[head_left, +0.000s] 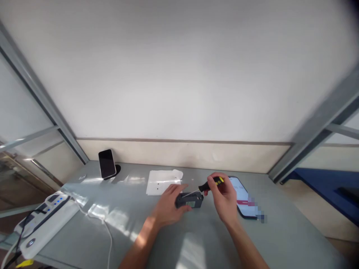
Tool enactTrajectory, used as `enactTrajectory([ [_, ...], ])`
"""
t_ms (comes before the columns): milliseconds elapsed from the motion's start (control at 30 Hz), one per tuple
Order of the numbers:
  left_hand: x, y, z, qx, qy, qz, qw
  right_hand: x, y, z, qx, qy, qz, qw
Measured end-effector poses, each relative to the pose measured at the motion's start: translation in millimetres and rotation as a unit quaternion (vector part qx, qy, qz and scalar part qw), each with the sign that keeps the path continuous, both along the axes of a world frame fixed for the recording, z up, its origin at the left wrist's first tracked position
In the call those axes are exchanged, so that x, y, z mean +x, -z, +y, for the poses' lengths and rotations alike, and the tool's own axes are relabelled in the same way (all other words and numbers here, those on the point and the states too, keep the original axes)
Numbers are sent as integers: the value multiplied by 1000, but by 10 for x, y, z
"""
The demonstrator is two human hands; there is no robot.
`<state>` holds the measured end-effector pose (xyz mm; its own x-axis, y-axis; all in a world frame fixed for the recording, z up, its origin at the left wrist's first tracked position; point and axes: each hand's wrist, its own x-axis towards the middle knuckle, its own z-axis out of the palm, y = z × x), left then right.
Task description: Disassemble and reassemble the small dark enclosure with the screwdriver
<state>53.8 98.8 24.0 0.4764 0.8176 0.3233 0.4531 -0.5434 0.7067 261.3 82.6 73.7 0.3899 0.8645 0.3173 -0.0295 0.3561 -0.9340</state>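
A small dark grey box-shaped device (pixel 189 200) lies on the grey table (pixel 196 239). My left hand (pixel 168 205) grips its left end and holds it down. My right hand (pixel 224 196) is closed round a screwdriver (pixel 209 185) with a black and yellow handle. Its metal shaft slants down to the left and the tip rests on the top of the device.
A white sheet or bag (pixel 162 182) with small dark specks lies just behind the device. A lit phone (pixel 243 197) lies flat to the right of my right hand. Another phone (pixel 107 163) stands upright at the back left. A white power strip (pixel 45 220) with a cable sits at the left edge.
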Motion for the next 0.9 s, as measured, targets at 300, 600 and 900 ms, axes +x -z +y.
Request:
enactTrajectory([
  [300, 26, 106, -4, -47, 6, -27, 998, -59, 3, -37, 11, -21, -19, 1000],
  [600, 56, 55, -9, -62, 6, -15, 998, -92, 34, -74, 32, -35, -63, 997],
  [900, 75, 149, -14, -48, 0, -12, 999, -152, -425, -5, 12, -283, -75, 956],
])
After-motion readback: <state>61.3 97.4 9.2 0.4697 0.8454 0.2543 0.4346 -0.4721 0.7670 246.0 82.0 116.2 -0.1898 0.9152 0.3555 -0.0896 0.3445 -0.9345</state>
